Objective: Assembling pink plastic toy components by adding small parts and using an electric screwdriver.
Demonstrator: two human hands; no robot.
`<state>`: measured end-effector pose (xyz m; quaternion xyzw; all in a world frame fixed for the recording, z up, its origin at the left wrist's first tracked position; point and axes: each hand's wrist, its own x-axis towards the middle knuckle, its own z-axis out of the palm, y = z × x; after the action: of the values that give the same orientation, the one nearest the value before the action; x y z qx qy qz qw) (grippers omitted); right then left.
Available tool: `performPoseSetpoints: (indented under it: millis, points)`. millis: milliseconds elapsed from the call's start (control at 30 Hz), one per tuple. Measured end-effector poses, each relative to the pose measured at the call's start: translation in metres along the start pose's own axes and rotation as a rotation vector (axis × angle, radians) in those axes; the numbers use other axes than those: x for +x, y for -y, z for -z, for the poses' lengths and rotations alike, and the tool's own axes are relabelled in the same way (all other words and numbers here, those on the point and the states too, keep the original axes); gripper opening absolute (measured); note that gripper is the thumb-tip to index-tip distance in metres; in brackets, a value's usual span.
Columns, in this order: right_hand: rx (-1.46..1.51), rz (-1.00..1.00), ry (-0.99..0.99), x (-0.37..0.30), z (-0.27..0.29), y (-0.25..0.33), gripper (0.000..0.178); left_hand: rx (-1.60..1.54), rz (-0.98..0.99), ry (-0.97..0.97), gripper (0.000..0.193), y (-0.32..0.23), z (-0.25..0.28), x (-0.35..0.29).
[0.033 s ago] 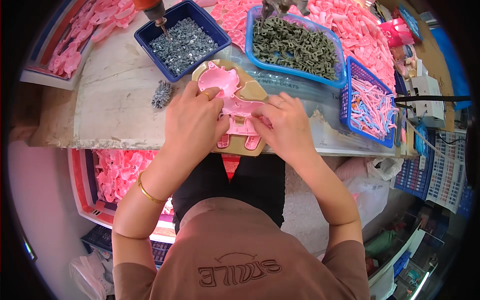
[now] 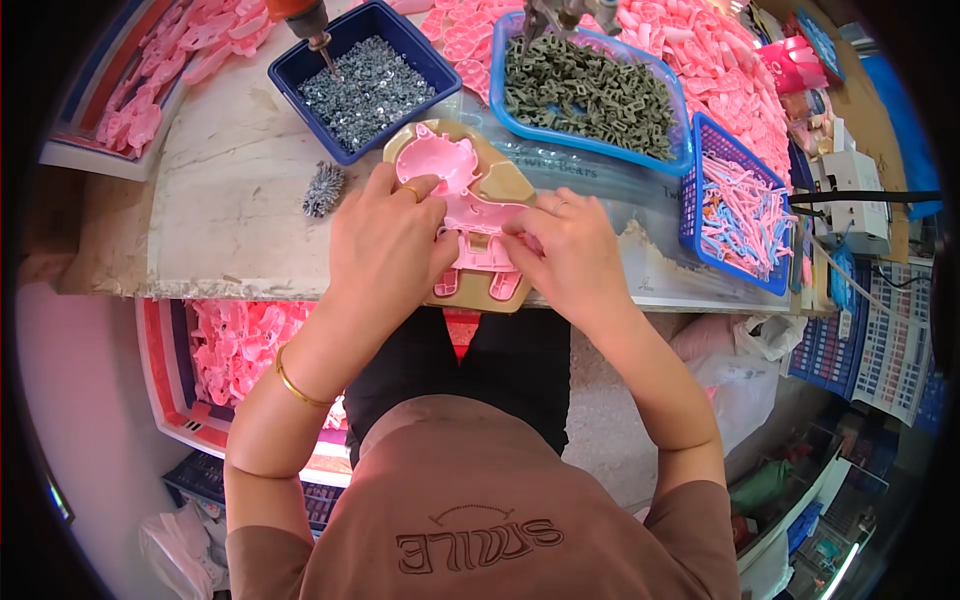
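Observation:
A pink plastic toy shell (image 2: pixel 445 163), hollow side up with a rounded head and two short legs, lies in a tan shaped holder (image 2: pixel 508 183) at the table's front edge. My left hand (image 2: pixel 390 235) grips the shell's left side, its fingers bent over the body and the thumb pressed near the leg section. On the right, my right hand (image 2: pixel 578 255) has thumb and fingers pinched together at the shell's right edge. Whether a small part sits between those fingertips is hidden.
Beyond the holder stand a dark blue tub of small screws (image 2: pixel 365 95), a powered screwdriver (image 2: pixel 308 30) above it, and a blue tray of dark green clips (image 2: pixel 590 95). A basket of pink and blue sticks (image 2: pixel 745 215) sits right. Screws cluster on a lump (image 2: pixel 323 190) at left.

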<state>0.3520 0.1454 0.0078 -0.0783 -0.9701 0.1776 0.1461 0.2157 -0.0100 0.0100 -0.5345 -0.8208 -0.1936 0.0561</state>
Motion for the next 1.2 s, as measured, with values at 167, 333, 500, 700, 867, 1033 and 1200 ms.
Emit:
performPoseSetpoints:
  millis: [167,333,500,700,867,1033,1200]
  points:
    - [0.005,-0.036,0.108,0.005,0.005,0.002,0.009,-0.029,0.055,0.027,0.021,0.0,0.0,-0.002]
    - [0.066,-0.004,0.259,0.046,0.027,0.014,0.025,-0.045,0.024,-0.033,0.038,0.001,-0.005,-0.005]
    - [0.385,0.266,-0.46,0.147,0.052,0.073,0.039,-0.167,0.086,-0.05,0.029,0.009,0.007,-0.005]
    - [0.445,0.201,-0.686,0.261,0.045,0.101,0.068,0.122,0.124,-0.178,0.014,0.073,0.011,0.028]
    - [0.626,0.238,-0.215,0.289,0.046,0.091,0.052,0.273,0.028,-0.065,0.01,0.116,-0.004,0.049]
    - [0.795,0.202,-0.114,0.225,0.056,0.079,0.035,0.23,-0.1,0.001,0.015,0.116,-0.025,0.079]
    - [0.724,-0.037,-0.132,0.198,0.054,0.059,0.028,0.216,-0.095,0.055,0.01,0.116,-0.022,0.081]
